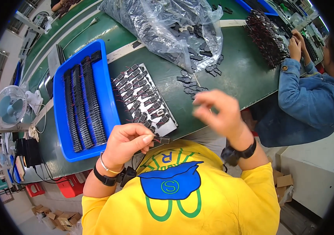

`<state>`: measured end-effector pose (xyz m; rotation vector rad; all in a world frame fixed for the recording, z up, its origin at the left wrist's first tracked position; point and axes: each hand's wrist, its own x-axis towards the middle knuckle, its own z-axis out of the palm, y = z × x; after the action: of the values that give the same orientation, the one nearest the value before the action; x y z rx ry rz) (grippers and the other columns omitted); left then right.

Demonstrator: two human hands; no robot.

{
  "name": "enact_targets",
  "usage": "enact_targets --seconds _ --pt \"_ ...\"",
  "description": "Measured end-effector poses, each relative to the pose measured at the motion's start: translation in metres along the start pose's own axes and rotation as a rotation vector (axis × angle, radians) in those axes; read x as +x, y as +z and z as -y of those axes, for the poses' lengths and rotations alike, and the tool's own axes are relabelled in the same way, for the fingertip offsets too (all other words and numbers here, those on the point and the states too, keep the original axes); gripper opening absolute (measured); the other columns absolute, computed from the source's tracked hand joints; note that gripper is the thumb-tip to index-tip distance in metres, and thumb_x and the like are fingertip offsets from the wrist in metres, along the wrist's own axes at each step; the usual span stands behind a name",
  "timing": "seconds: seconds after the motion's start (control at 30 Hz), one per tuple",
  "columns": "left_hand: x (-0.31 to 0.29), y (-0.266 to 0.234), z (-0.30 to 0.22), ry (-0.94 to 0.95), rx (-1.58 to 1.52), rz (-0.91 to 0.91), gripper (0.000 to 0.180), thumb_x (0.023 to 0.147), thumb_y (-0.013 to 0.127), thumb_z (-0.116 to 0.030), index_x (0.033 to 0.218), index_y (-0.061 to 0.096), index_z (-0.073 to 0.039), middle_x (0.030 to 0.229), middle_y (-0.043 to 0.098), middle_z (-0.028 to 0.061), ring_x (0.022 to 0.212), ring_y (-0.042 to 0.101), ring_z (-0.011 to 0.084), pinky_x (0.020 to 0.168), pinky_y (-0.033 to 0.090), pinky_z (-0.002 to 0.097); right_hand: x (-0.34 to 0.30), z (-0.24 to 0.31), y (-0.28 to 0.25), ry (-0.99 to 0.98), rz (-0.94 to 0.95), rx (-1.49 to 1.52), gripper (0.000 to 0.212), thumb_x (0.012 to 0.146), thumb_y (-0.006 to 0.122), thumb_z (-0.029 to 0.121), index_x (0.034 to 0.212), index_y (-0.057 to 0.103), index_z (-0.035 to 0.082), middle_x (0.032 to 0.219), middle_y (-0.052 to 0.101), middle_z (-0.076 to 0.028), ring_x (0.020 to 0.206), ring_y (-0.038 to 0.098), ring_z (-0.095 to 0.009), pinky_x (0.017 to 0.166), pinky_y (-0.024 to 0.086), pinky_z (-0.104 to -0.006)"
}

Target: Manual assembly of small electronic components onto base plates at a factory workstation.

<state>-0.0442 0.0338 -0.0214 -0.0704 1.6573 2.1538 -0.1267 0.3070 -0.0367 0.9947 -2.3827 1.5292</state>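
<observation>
Thumb and fingers of my left hand (129, 143) are pinched on a small black rectangular part (163, 140) with thin wires, just past the table's near edge. My right hand (223, 113) is raised to the right, its thumb and index finger apart with nothing visible between them. Beyond my left hand lies a white board (169, 124) bearing rows of similar small parts with red and black wires. Flat black plastic pieces (190, 84) lie loose on the green table (237, 66), past my right hand.
Left of the board, a blue tray (59, 98) holds three long rows of black parts. A clear plastic bag (143, 29) with black pieces lies at the back. On the right a co-worker in a denim sleeve (300, 90) works beside a dark heap of wired parts (265, 43). A fan (10, 106) stands left.
</observation>
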Motion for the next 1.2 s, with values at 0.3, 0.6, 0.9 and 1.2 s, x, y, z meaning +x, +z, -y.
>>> enact_targets --seconds 0.3,0.6,0.9,1.2 --pt "-0.001 -0.001 -0.002 0.076 -0.049 0.016 0.008 0.088 0.063 -0.004 0.089 0.066 0.003 0.078 0.064 0.0078 0.064 0.060 0.0105 0.057 0.050 0.0216 0.009 -0.054 -0.022 0.136 0.120 -0.497 0.022 0.075 0.069 0.002 0.096 0.062 -0.001 0.083 0.058 -0.010 0.068 0.060 -0.023 0.062 0.047 -0.0329" --pt "-0.007 -0.005 -0.006 0.096 0.007 -0.022 0.008 0.087 0.063 -0.003 0.086 0.065 0.004 0.078 0.063 0.0079 0.064 0.059 0.0110 0.057 0.049 0.0225 -0.001 -0.055 -0.029 0.005 0.055 -0.656 0.019 0.074 0.070 0.004 0.090 0.061 0.002 0.085 0.058 -0.011 0.075 0.060 -0.028 0.066 0.049 -0.0359" --pt "-0.004 -0.002 -0.005 0.090 -0.023 -0.011 0.010 0.088 0.063 -0.005 0.087 0.065 0.005 0.076 0.063 0.0081 0.063 0.059 0.0109 0.057 0.048 0.0223 0.017 -0.053 -0.042 0.143 0.316 -0.579 0.019 0.074 0.069 0.005 0.091 0.063 0.002 0.085 0.059 -0.014 0.077 0.060 -0.034 0.069 0.050 -0.0408" --pt "-0.007 -0.004 -0.004 -0.041 -0.053 -0.160 0.014 0.088 0.065 -0.011 0.089 0.066 0.003 0.076 0.066 0.0081 0.062 0.060 0.0104 0.055 0.049 0.0221 0.020 -0.053 -0.033 0.028 0.361 -0.753 0.020 0.071 0.068 0.003 0.091 0.063 0.001 0.079 0.060 -0.014 0.068 0.061 -0.032 0.065 0.051 -0.0382"
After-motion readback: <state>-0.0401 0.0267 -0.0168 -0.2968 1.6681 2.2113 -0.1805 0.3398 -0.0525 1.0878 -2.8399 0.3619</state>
